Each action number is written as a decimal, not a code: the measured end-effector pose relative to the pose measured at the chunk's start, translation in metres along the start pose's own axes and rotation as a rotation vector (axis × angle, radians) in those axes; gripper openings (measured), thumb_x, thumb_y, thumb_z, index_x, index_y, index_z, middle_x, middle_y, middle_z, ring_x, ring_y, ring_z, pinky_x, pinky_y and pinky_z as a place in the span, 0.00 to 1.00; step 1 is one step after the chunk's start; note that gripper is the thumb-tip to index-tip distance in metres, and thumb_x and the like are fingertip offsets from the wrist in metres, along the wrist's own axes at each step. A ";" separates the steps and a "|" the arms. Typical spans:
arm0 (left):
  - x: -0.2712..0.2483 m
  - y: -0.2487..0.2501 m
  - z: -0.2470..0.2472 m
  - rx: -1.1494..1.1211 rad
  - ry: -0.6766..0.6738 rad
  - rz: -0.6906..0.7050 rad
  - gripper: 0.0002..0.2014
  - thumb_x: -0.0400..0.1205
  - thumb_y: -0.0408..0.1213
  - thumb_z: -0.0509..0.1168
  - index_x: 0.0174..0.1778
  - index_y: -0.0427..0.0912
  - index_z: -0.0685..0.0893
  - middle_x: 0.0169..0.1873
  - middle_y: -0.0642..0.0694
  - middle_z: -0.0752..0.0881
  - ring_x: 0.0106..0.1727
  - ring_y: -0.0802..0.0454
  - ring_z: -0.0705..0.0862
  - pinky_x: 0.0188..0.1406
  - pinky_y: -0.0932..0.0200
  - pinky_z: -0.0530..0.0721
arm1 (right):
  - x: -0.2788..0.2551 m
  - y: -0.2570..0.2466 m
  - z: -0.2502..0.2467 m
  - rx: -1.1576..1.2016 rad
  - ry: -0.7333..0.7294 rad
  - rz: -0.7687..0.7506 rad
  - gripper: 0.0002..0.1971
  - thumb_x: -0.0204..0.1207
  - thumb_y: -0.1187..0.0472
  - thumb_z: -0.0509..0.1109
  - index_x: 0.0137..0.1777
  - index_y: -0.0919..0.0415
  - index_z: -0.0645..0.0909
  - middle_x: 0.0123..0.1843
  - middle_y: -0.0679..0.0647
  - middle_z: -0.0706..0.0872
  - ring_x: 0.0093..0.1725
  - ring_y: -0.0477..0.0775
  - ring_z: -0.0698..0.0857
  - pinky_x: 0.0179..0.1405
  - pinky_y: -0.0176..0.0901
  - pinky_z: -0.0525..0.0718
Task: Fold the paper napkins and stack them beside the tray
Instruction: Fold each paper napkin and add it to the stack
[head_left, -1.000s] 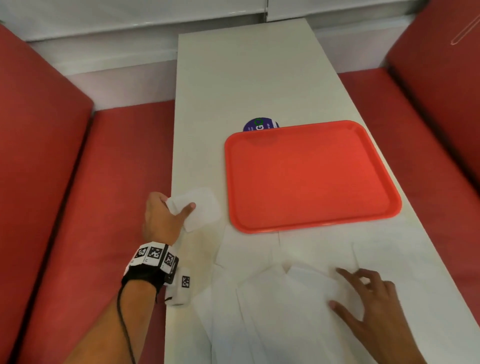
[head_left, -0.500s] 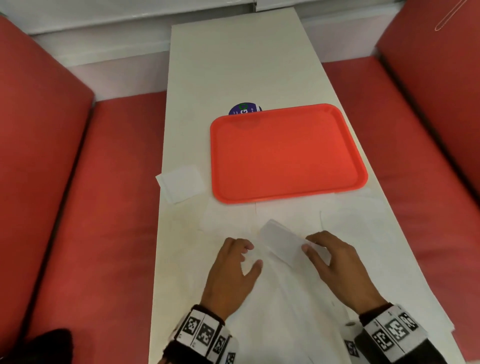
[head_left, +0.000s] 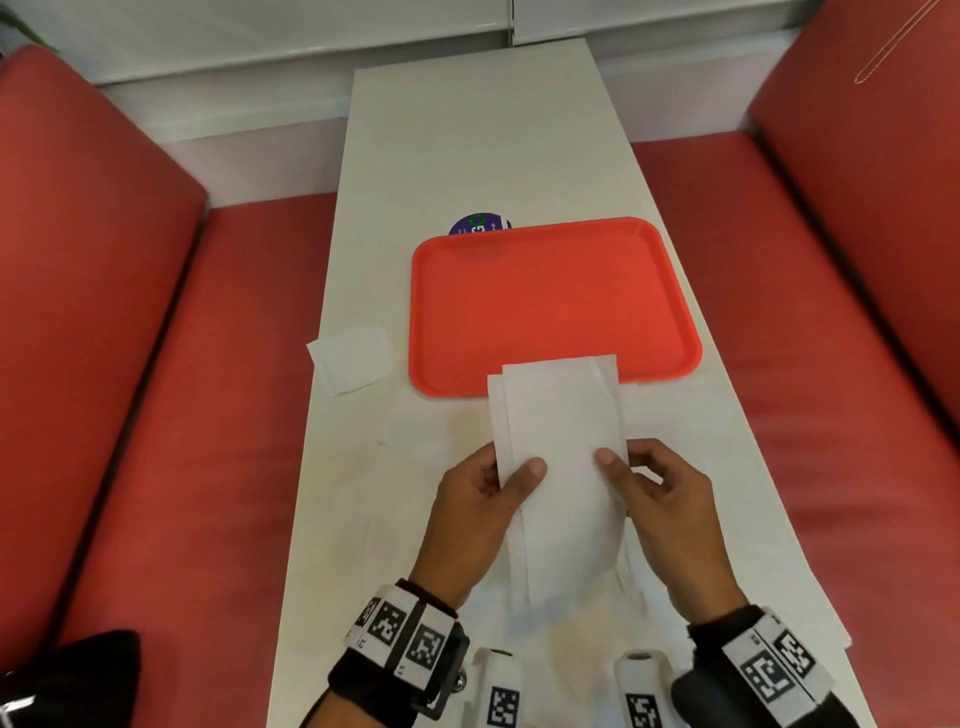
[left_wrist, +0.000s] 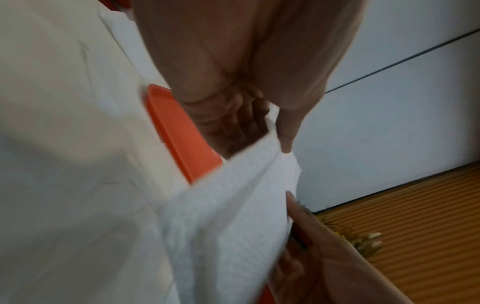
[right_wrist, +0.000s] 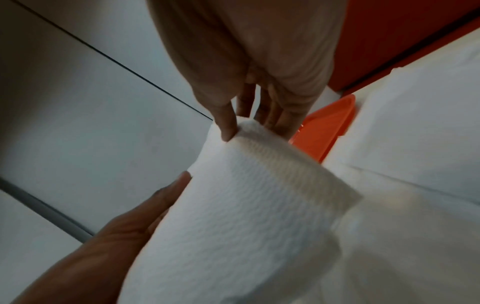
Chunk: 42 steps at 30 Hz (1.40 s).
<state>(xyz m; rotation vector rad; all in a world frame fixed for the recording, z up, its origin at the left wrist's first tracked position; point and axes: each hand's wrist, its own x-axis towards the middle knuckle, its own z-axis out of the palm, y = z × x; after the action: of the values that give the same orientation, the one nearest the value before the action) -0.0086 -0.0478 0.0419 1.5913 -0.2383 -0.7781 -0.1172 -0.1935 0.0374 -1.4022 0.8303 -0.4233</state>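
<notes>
A white paper napkin (head_left: 558, 441) is held up above the table between both hands, its far end covering the near rim of the orange tray (head_left: 545, 301). My left hand (head_left: 498, 483) pinches its left edge, thumb on top. My right hand (head_left: 639, 478) pinches its right edge the same way. The left wrist view shows the napkin (left_wrist: 226, 216) under my left thumb; the right wrist view shows the napkin (right_wrist: 249, 201) bent over my right fingers. One folded napkin (head_left: 350, 358) lies on the table left of the tray.
Several unfolded napkins (head_left: 431, 441) lie spread on the white table (head_left: 483, 140) between the tray and me. A round purple sticker (head_left: 478, 227) peeks out behind the tray. Red bench seats (head_left: 208, 364) flank the table on both sides.
My left hand let go of the folded napkin beside the tray and came back to the pile. Both hands have lifted one napkin off the pile and hold it up.
</notes>
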 end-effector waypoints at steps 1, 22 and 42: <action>0.002 -0.001 -0.001 0.011 0.015 -0.015 0.12 0.83 0.41 0.72 0.57 0.38 0.89 0.51 0.45 0.94 0.55 0.45 0.92 0.58 0.43 0.90 | 0.001 0.004 -0.001 0.007 0.004 0.013 0.08 0.79 0.57 0.75 0.50 0.61 0.88 0.48 0.54 0.94 0.46 0.56 0.93 0.51 0.55 0.91; 0.011 -0.006 0.018 0.001 -0.099 -0.123 0.11 0.85 0.42 0.71 0.61 0.43 0.90 0.56 0.49 0.93 0.59 0.49 0.91 0.65 0.42 0.87 | 0.004 -0.004 -0.016 0.131 -0.136 0.141 0.11 0.83 0.56 0.68 0.61 0.58 0.84 0.52 0.57 0.94 0.53 0.59 0.93 0.53 0.57 0.90; 0.009 0.012 -0.021 -0.024 -0.057 0.106 0.13 0.85 0.17 0.59 0.43 0.32 0.87 0.32 0.58 0.85 0.34 0.62 0.82 0.38 0.69 0.81 | 0.013 -0.015 -0.016 0.174 -0.308 0.112 0.25 0.86 0.68 0.53 0.45 0.58 0.94 0.54 0.54 0.93 0.51 0.54 0.89 0.45 0.42 0.86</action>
<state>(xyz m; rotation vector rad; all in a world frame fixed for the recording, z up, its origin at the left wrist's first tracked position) 0.0143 -0.0382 0.0500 1.5226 -0.3506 -0.7421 -0.1176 -0.2163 0.0492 -1.2146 0.6012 -0.1819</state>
